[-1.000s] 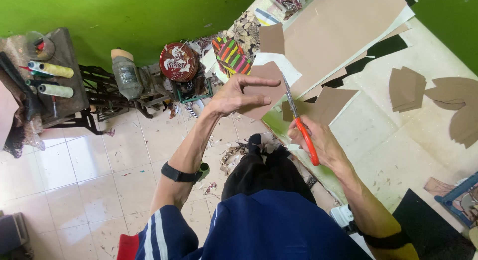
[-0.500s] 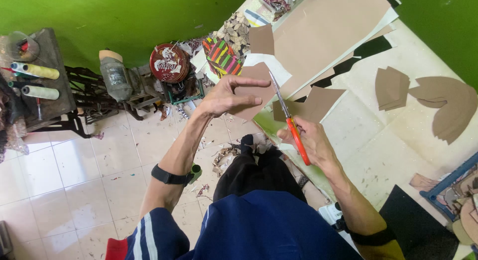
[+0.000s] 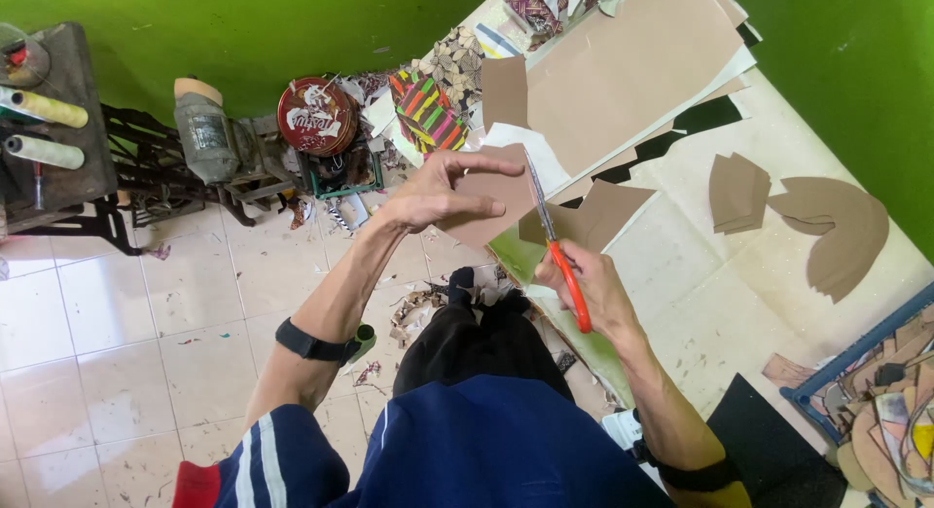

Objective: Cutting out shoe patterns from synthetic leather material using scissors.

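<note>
Head view shows the right hand point(image 3: 589, 284) closed round the orange handles of steel-bladed scissors point(image 3: 555, 243), blades pointing away from the body and biting into a brown cardboard piece point(image 3: 491, 201); the left hand point(image 3: 443, 192) pinches that piece between thumb and fingers, seemingly to keep it taut and raised for the blades; so the card sits between both hands, just beyond the right knuckles. Farther out beyond the left hand lie a large tan cardboard sheet point(image 3: 623, 80) and a round red tin point(image 3: 316, 116); out past the right hand, cut brown cardboard shapes point(image 3: 837, 231) rest on the pale tiled floor point(image 3: 146, 313).
</note>
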